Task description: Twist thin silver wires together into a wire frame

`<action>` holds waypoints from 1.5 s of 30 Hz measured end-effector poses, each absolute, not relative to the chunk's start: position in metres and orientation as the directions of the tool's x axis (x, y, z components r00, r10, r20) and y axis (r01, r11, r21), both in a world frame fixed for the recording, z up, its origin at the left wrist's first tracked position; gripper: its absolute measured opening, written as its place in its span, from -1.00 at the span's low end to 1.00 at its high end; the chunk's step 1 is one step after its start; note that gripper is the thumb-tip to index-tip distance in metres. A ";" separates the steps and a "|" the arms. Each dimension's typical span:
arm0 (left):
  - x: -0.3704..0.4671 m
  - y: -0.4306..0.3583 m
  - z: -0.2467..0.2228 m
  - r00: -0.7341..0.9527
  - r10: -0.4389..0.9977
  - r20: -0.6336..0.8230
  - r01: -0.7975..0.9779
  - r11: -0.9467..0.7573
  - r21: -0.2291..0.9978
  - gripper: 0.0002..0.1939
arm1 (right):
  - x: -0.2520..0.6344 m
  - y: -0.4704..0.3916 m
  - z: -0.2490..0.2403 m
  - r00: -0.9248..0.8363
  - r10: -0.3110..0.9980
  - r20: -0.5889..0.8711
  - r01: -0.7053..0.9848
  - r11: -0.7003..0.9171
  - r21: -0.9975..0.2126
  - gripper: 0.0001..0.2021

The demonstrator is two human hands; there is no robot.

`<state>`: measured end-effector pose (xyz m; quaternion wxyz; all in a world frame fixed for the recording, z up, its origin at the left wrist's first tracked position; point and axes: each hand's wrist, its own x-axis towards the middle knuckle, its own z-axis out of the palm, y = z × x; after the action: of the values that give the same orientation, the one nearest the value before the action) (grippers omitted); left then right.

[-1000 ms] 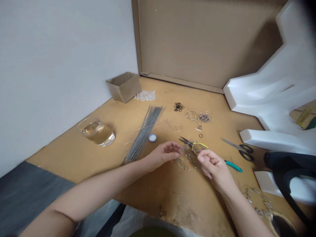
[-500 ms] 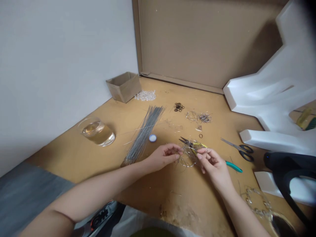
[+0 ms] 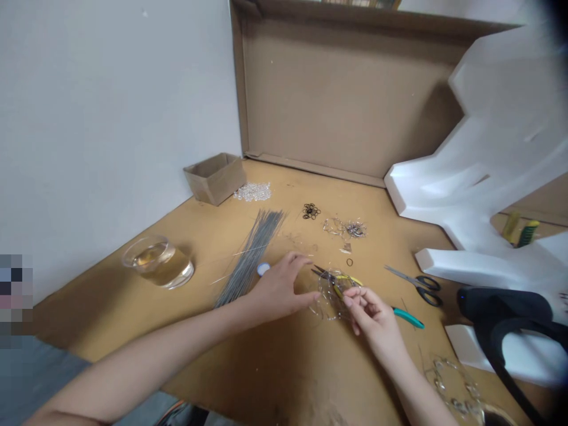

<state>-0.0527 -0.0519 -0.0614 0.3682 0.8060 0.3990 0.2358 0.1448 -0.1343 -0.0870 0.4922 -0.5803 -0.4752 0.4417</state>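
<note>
The light was soft and rather dim, throwing a broad shadow over the surface (image 3: 288,367) at lower centre and another onto the cardboard panel (image 3: 328,100) at upper right. The drinking glass (image 3: 164,263) glinted at left. The wire tangle (image 3: 331,303) looked blurred, blackness rimmed the upper-right corner, and coarse pixel blocks masked the lower-left edge.

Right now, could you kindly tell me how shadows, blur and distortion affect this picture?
In the head view, a soft shadow darkens the tabletop below the left hand; in the head view, the thin wire loops at the right hand blur together; in the head view, the glass leans, probably from wide-angle distortion, and the upper right corner is dark.
</note>
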 end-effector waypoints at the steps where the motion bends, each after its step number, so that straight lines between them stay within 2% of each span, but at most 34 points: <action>1: -0.052 -0.048 -0.056 0.583 0.803 0.120 0.457 -0.447 0.769 -0.46 | 0.145 -0.134 -0.087 0.152 0.987 -0.051 0.119 -0.069 -0.990 -0.73; 7: -0.038 -0.040 -0.037 0.733 0.678 0.061 0.313 -0.415 0.855 -0.73 | 0.145 -0.131 -0.087 0.144 0.988 -0.061 0.123 -0.079 -0.989 -0.73; 11: -0.030 -0.041 -0.033 0.787 0.613 0.068 0.306 -0.484 0.820 -0.78 | 0.146 -0.130 -0.088 0.192 0.981 -0.020 0.145 -0.049 -0.988 -0.69; 14: -0.027 -0.043 -0.028 0.807 0.586 0.067 0.321 -0.531 0.784 -0.78 | 0.147 -0.132 -0.089 0.189 0.980 0.064 0.287 0.007 -0.958 -0.71; 17: -0.026 -0.046 -0.027 0.806 0.585 0.087 0.319 -0.554 0.769 -0.78 | 0.146 -0.135 -0.089 0.157 0.972 0.177 0.478 0.082 -0.874 -0.79; 20: -0.026 -0.047 -0.029 0.817 0.572 0.078 0.317 -0.558 0.767 -0.80 | 0.144 -0.138 -0.089 0.125 0.957 0.261 0.568 0.146 -0.810 -0.83; 22: -0.027 -0.048 -0.032 0.818 0.574 0.037 0.340 -0.534 0.774 -0.83 | 0.145 -0.139 -0.089 0.150 0.945 0.291 0.560 0.161 -0.813 -0.85; 26: -0.028 -0.050 -0.035 0.798 0.601 -0.035 0.421 -0.515 0.747 -0.73 | 0.146 -0.140 -0.090 0.181 0.947 0.265 0.472 0.152 -0.868 -0.84; 28: -0.027 -0.050 -0.036 0.807 0.590 -0.030 0.432 -0.554 0.712 -0.80 | 0.145 -0.140 -0.090 0.166 0.957 0.238 0.416 0.151 -0.897 -0.81; 30: -0.026 -0.050 -0.037 0.813 0.582 -0.011 0.432 -0.592 0.681 -0.79 | 0.144 -0.139 -0.089 0.171 0.959 0.226 0.360 0.153 -0.920 -0.78; 34: -0.024 -0.050 -0.040 0.788 0.616 -0.010 0.454 -0.570 0.685 -0.80 | 0.143 -0.138 -0.088 0.213 0.953 0.215 0.286 0.150 -0.946 -0.79; 45: -0.024 -0.047 -0.044 0.764 0.645 -0.001 0.464 -0.548 0.696 -0.81 | 0.142 -0.139 -0.091 0.237 0.939 0.250 0.333 0.163 -0.929 -0.82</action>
<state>-0.0242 -0.0473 -0.0439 0.3528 0.8704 0.3187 0.1283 0.1423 -0.1386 -0.0905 0.5306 -0.5804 -0.5479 0.2854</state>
